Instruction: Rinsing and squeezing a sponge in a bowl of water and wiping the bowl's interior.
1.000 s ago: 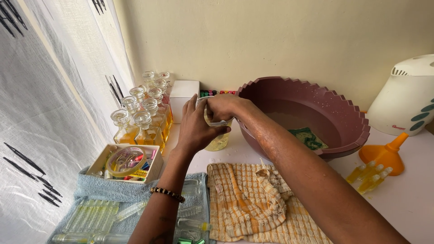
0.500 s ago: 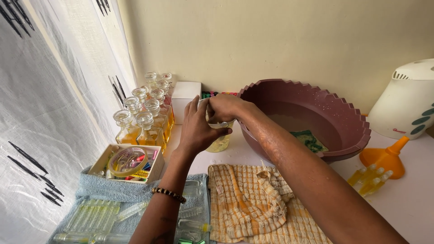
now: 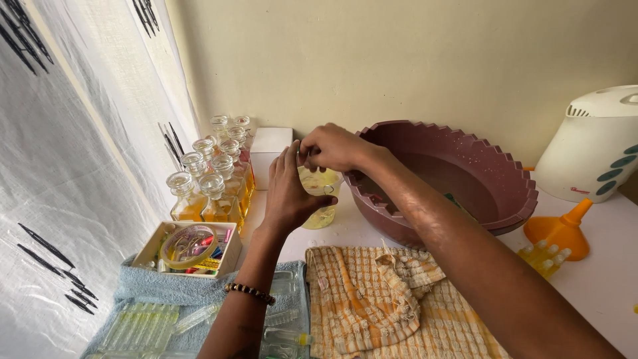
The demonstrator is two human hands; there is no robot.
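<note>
Worktop (image 3: 601, 279), white, runs across lower frame w/ a pale wall behind. Big maroon basin (image 3: 465, 176) w/ notched rim sits centre-right, tilted toward the wall. Checked orange cloth (image 3: 379, 309) lies crumpled at bottom centre, just beside a blue towel (image 3: 143, 286) at lower left. White appliance (image 3: 595, 149) w/ green spots at right edge; orange funnel (image 3: 561, 229) stands upside down below it, near the basin. Cluster of glass bottles (image 3: 212, 176) w/ amber liquid, left of centre; white box (image 3: 269, 149) behind them. Small open box (image 3: 189, 246) of bits and a tape roll sits on the towel. Clear vials (image 3: 139, 326) lie in a row at bottom left.

Glass jar (image 3: 320, 199) w/ yellowish liquid, frame centre, touching basin's left side. Left hand (image 3: 289, 193) wraps round the jar body, fingers closed on it. Right hand (image 3: 332, 147) is pinched shut on the jar's top; can't tell if that's a lid or the rim.
</note>
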